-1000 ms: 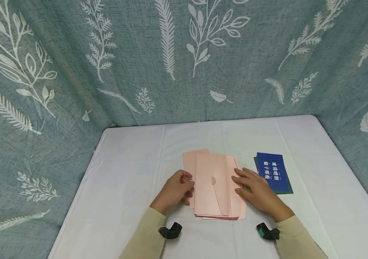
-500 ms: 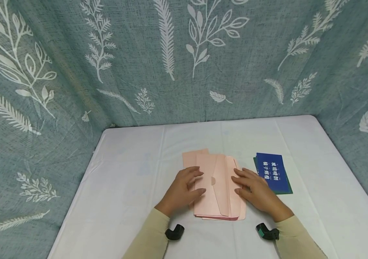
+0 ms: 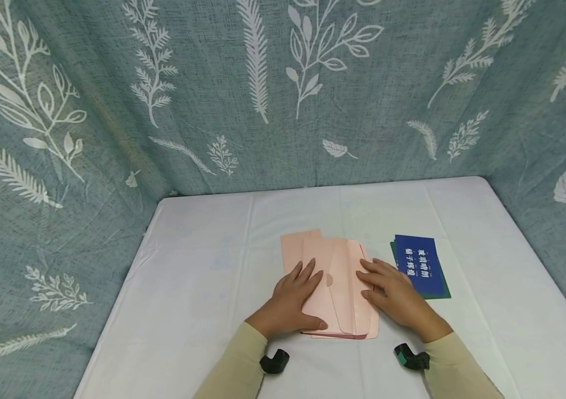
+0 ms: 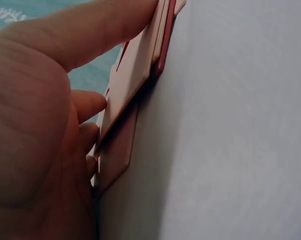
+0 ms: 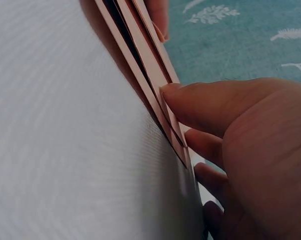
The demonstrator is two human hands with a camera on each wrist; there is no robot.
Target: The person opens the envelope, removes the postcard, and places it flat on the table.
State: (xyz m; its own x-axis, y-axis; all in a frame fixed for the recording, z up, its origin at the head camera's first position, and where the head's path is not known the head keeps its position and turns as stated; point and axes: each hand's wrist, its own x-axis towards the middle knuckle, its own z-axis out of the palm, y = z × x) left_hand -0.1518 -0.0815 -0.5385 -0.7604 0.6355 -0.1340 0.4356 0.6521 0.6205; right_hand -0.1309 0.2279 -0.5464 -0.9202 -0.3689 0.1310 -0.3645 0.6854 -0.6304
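Observation:
A loose pile of pink paper envelopes [image 3: 341,299] lies on the white-covered table, the top one showing a pointed flap with a small round tab. One envelope [image 3: 294,244] pokes out at the back left of the pile. My left hand [image 3: 290,302] rests spread on the left side of the top envelope, thumb near its front edge. On the right side, my right hand [image 3: 400,296] touches the envelopes with relaxed fingertips. In the left wrist view the stacked layers [image 4: 133,65] show a dark red one underneath. The right wrist view has my thumb against the envelope edges [image 5: 150,70].
Just beyond my right hand lie a blue card [image 3: 420,255] with white characters and a green card [image 3: 446,296] under it. A leaf-patterned teal curtain [image 3: 283,149] hangs behind and beside the table [image 3: 203,277].
My left hand has moved from beside the pile's left edge to the right and down onto the top envelope, its fingers straightening. My right hand has stayed in place.

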